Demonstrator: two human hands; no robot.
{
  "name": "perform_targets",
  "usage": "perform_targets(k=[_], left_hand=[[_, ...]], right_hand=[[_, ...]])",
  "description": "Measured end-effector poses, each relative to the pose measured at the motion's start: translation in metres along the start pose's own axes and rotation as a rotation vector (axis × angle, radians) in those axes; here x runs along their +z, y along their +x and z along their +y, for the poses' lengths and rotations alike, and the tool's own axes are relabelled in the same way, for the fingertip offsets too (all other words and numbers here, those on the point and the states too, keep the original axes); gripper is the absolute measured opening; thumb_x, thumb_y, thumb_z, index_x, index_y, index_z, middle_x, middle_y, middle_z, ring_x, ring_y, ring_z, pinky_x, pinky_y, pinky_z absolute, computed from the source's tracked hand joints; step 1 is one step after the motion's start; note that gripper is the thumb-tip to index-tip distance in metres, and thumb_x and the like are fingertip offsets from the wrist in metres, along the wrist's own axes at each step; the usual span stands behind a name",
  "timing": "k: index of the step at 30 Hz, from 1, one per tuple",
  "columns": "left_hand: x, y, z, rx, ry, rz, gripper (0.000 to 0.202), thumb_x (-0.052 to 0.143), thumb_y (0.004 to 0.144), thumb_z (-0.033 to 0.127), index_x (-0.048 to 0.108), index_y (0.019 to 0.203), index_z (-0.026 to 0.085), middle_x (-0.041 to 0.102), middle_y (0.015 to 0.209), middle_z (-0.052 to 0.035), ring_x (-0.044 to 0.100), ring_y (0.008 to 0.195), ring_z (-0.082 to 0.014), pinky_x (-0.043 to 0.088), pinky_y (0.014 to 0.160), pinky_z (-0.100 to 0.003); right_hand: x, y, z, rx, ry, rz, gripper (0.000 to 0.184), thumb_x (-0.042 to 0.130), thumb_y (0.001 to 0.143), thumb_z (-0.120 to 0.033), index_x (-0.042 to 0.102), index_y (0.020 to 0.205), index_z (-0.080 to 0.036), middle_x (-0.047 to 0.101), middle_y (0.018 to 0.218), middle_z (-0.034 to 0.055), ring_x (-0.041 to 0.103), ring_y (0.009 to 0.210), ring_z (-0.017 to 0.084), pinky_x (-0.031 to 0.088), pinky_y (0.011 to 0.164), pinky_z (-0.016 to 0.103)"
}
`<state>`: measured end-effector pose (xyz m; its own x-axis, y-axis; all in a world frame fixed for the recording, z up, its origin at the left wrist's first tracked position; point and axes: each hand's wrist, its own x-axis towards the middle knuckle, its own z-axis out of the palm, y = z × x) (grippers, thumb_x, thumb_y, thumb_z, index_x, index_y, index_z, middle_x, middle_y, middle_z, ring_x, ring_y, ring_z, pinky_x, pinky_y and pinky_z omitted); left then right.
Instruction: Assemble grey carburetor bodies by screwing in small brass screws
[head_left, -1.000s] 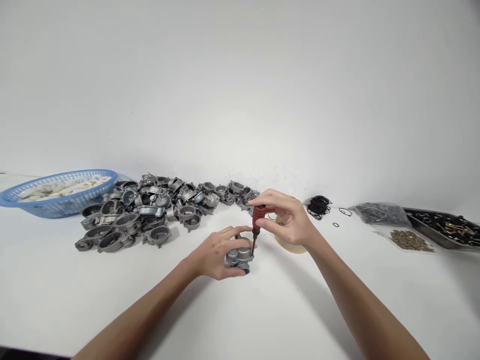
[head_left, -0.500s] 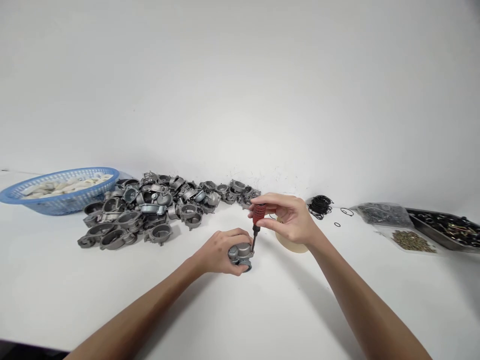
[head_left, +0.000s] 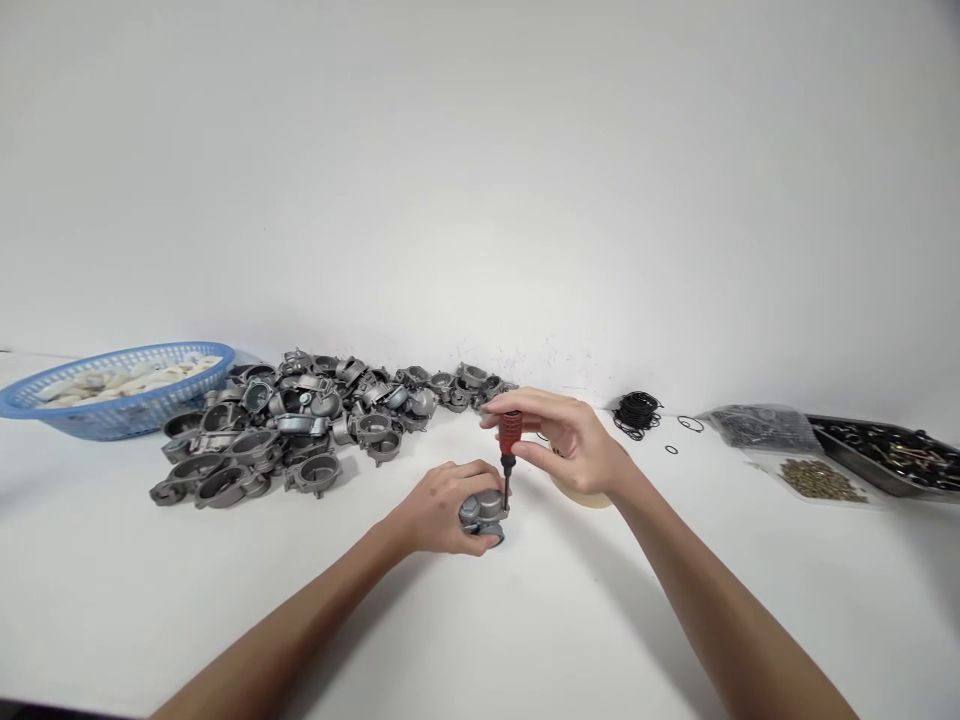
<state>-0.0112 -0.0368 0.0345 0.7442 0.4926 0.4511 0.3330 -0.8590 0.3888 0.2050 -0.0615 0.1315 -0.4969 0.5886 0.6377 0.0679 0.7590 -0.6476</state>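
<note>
My left hand (head_left: 439,510) is closed around a grey cast-metal housing (head_left: 489,504) with rounded cups, pressing it to the white table. In my right hand (head_left: 570,445) is a screwdriver (head_left: 511,432) with a red and black handle, pinched between thumb and fingers. Its shaft points almost straight down, and the tip meets the right edge of the housing. Any screw head under the tip is too small to make out. Behind my right wrist, a pale yellow round object (head_left: 581,492) is partly hidden.
A heap of grey metal housings (head_left: 315,470) spreads at the left and back. Beyond it stands a blue basket (head_left: 112,415) of whitish pieces. To the right lie black rubber rings (head_left: 637,412), a plastic bag (head_left: 763,430), small brass-coloured screws (head_left: 821,480) and a metal tray (head_left: 862,466) of dark parts.
The screwdriver has become more upright, with its tip still at the housing's edge. My right fingers have shifted on the handle and reach farther left. My left hand keeps its hold.
</note>
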Motion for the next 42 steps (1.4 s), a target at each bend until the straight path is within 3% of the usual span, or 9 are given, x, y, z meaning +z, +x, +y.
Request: perform_targets(k=[5, 10, 14, 17, 23, 29, 33, 38, 42], left_hand=[[0.0008, -0.0002, -0.001, -0.008, 0.026, 0.0, 0.038, 0.073, 0.07, 0.032, 0.061, 0.105, 0.027, 0.07, 0.11, 0.0002, 0.068, 0.09, -0.0202, 0.049, 0.081, -0.03], [-0.0018, -0.0007, 0.0002, -0.012, 0.005, -0.018, 0.039, 0.075, 0.073, 0.036, 0.062, 0.108, 0.026, 0.068, 0.111, -0.0013, 0.068, 0.091, -0.02, 0.05, 0.082, -0.029], [-0.0041, -0.0021, -0.001, -0.041, -0.046, -0.027, 0.037, 0.071, 0.081, 0.039, 0.064, 0.115, 0.027, 0.065, 0.119, -0.0033, 0.068, 0.093, -0.0197, 0.052, 0.087, -0.03], [-0.0037, -0.0034, -0.0045, -0.087, -0.1, -0.042, 0.034, 0.066, 0.085, 0.035, 0.065, 0.119, 0.029, 0.06, 0.129, -0.0045, 0.069, 0.09, -0.0177, 0.053, 0.089, -0.03], [-0.0004, -0.0031, -0.007, -0.174, -0.146, -0.035, 0.041, 0.072, 0.079, 0.029, 0.067, 0.12, 0.031, 0.067, 0.11, -0.0026, 0.068, 0.093, -0.0199, 0.051, 0.094, -0.033], [-0.0032, -0.0011, -0.0036, -0.136, -0.194, -0.024, 0.037, 0.072, 0.077, 0.023, 0.068, 0.114, 0.026, 0.071, 0.105, -0.0024, 0.067, 0.094, -0.02, 0.051, 0.09, -0.03], [-0.0049, -0.0001, -0.0047, -0.114, -0.219, -0.012, 0.037, 0.071, 0.077, 0.021, 0.067, 0.114, 0.025, 0.073, 0.104, -0.0021, 0.067, 0.094, -0.0201, 0.05, 0.09, -0.03], [-0.0055, 0.0, -0.0064, -0.102, -0.232, -0.022, 0.037, 0.072, 0.077, 0.021, 0.068, 0.114, 0.024, 0.073, 0.106, -0.0024, 0.067, 0.094, -0.0199, 0.05, 0.089, -0.029], [-0.0066, -0.0009, -0.0079, -0.081, -0.245, -0.028, 0.037, 0.073, 0.078, 0.022, 0.068, 0.114, 0.024, 0.072, 0.108, -0.0032, 0.066, 0.095, -0.0199, 0.05, 0.089, -0.03]], right_hand=[[-0.0002, 0.0001, 0.0043, -0.032, -0.077, 0.108, 0.039, 0.081, 0.079, -0.024, 0.072, 0.115, -0.032, 0.067, 0.095, 0.0026, 0.067, 0.081, 0.018, 0.062, 0.078, 0.04], [-0.0018, -0.0008, 0.0041, 0.053, 0.058, -0.01, 0.041, 0.068, 0.09, -0.024, 0.063, 0.13, -0.03, 0.066, 0.117, 0.0087, 0.068, 0.101, 0.022, 0.06, 0.088, 0.044], [-0.0026, -0.0009, 0.0052, 0.006, -0.047, 0.082, 0.04, 0.079, 0.081, -0.023, 0.069, 0.12, -0.031, 0.068, 0.101, 0.0045, 0.068, 0.088, 0.02, 0.06, 0.084, 0.043], [-0.003, -0.0006, 0.0048, -0.009, -0.026, 0.017, 0.037, 0.072, 0.087, -0.024, 0.068, 0.123, -0.03, 0.067, 0.107, 0.0068, 0.066, 0.095, 0.021, 0.059, 0.085, 0.044], [-0.0023, 0.0004, 0.0056, -0.024, -0.094, 0.114, 0.039, 0.084, 0.076, -0.024, 0.073, 0.112, -0.031, 0.066, 0.087, 0.0013, 0.066, 0.081, 0.019, 0.058, 0.083, 0.042], [-0.0013, -0.0003, 0.0023, 0.045, 0.079, -0.028, 0.039, 0.066, 0.091, -0.021, 0.064, 0.129, -0.03, 0.066, 0.114, 0.0081, 0.067, 0.099, 0.021, 0.058, 0.088, 0.044], [-0.0024, -0.0001, 0.0059, -0.01, -0.068, 0.111, 0.04, 0.082, 0.078, -0.023, 0.072, 0.115, -0.031, 0.067, 0.094, 0.0025, 0.066, 0.085, 0.019, 0.057, 0.088, 0.045], [-0.0067, -0.0018, 0.0042, 0.065, 0.109, -0.033, 0.039, 0.067, 0.091, -0.023, 0.064, 0.129, -0.028, 0.067, 0.118, 0.0085, 0.067, 0.103, 0.023, 0.059, 0.089, 0.046], [-0.006, -0.0014, 0.0048, 0.04, 0.018, 0.046, 0.036, 0.074, 0.085, -0.02, 0.07, 0.119, -0.029, 0.072, 0.104, 0.0041, 0.069, 0.091, 0.02, 0.059, 0.086, 0.043]])
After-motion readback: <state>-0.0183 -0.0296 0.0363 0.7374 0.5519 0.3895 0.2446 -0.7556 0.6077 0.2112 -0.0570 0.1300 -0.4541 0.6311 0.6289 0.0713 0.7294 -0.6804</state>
